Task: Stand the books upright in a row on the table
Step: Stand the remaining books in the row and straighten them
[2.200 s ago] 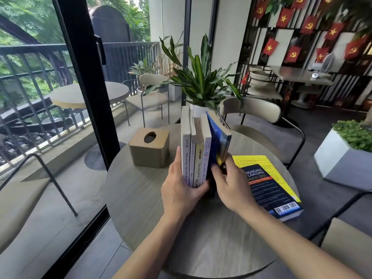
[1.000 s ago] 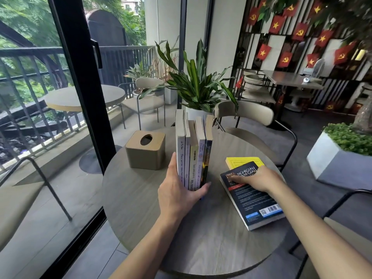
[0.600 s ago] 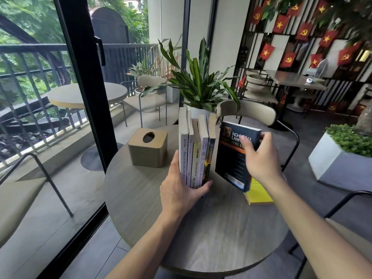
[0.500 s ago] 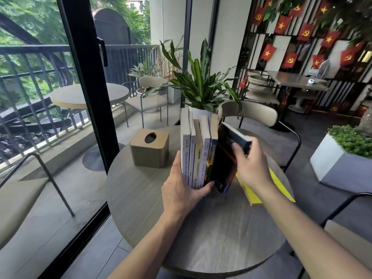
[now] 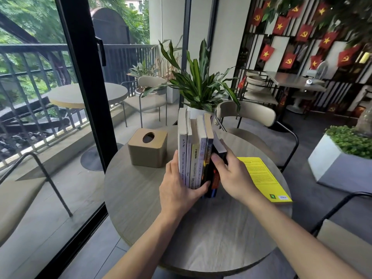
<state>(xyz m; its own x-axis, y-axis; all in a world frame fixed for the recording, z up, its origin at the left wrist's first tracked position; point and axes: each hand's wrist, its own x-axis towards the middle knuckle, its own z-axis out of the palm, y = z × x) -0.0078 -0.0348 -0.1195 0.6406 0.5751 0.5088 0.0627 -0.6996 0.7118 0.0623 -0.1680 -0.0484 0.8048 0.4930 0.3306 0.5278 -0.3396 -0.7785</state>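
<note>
Several books (image 5: pixel 194 150) stand upright in a row near the middle of the round wooden table (image 5: pixel 141 190), spines toward me. My left hand (image 5: pixel 179 188) cups the near left end of the row, thumb on the left cover, fingers under the spines. My right hand (image 5: pixel 231 174) grips a dark blue book (image 5: pixel 214 178), which stands pressed against the row's right side. A yellow book (image 5: pixel 261 177) lies flat on the table to the right.
A tan tissue box (image 5: pixel 148 150) sits left of the row. A potted plant (image 5: pixel 198 87) and a chair (image 5: pixel 253 115) stand behind the table. A glass door frame (image 5: pixel 86 93) is at left, a planter (image 5: pixel 342 158) at right, another chair (image 5: pixel 342 248) near right.
My right hand picked the dark blue book off the yellow one, swung it upright and brought it against the row's right end. My left hand stayed on the row.
</note>
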